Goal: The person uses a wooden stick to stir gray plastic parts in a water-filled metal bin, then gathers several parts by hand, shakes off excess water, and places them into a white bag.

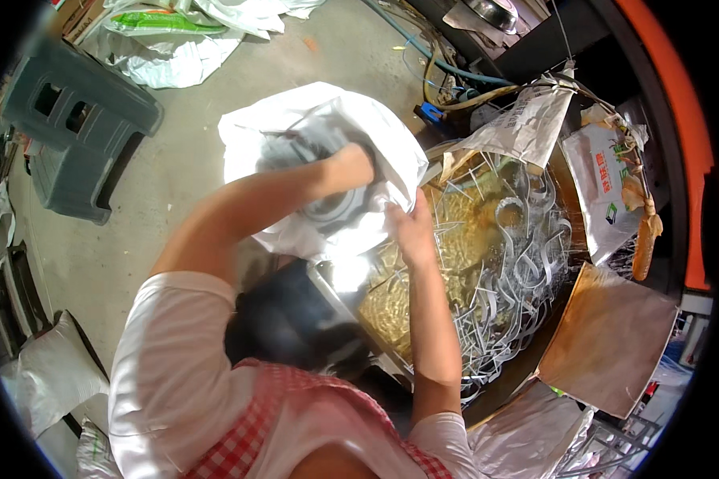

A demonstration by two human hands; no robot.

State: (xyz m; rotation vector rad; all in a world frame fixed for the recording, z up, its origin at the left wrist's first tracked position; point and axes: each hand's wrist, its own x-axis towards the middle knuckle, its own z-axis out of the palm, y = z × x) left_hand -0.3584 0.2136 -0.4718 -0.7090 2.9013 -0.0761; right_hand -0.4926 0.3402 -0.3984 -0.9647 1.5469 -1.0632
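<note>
A large white plastic bag (256, 120) stands wide open in front of me. Inside lie grey round pieces (331, 209), some ring-shaped, blurred and partly hidden. Reaching into the mouth, my left hand (351, 169) is curled closed above the grey pieces; its fingertips and whatever they hold are hidden. At the bag's near right rim, my right hand (412, 230) pinches the white plastic. Right beside it is an open bin (391, 351) with a yellowish, rippled, water-like surface, thin pale strips (462, 190) and a heap of curly grey scraps (527, 255).
A grey-green plastic step stool (88, 120) stands at the left. White sacks (176, 52) lie at the far left. Hoses (471, 76) and an orange machine edge (679, 136) border the right, with a brown board (607, 339) beside the bin.
</note>
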